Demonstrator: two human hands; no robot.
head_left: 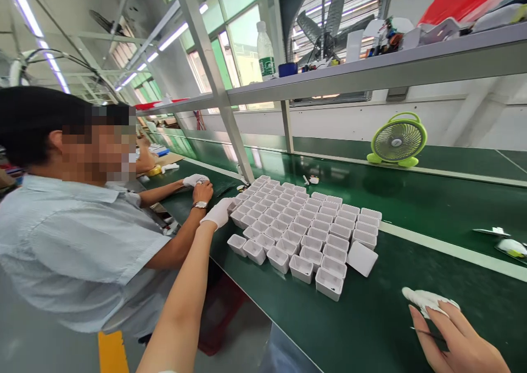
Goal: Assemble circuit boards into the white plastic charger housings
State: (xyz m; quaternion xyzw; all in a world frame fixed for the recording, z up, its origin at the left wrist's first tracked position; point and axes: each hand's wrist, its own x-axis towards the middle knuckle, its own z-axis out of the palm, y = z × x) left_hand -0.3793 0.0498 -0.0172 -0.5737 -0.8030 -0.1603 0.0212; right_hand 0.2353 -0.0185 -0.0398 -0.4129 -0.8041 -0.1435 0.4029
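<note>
A block of several small white open boxes [307, 227] stands on the green belt [411, 202]. One box [362, 259] at the block's near right corner lies tipped on its side. My left hand [218, 212], in a white glove, reaches out to the block's left edge with its fingers curled against the boxes there. My right hand [447, 332] rests on the belt at the bottom right, apart from the boxes. It has a white cover on one finger, and its fingers are pressed together over a thin dark tool [426, 333].
A co-worker in a pale shirt [78, 246] sits close on the left, gloved hands [198, 183] on the belt beyond my left hand. A green desk fan [398, 140] stands at the back. Small white parts [504, 241] lie far right. A shelf [370, 71] runs overhead.
</note>
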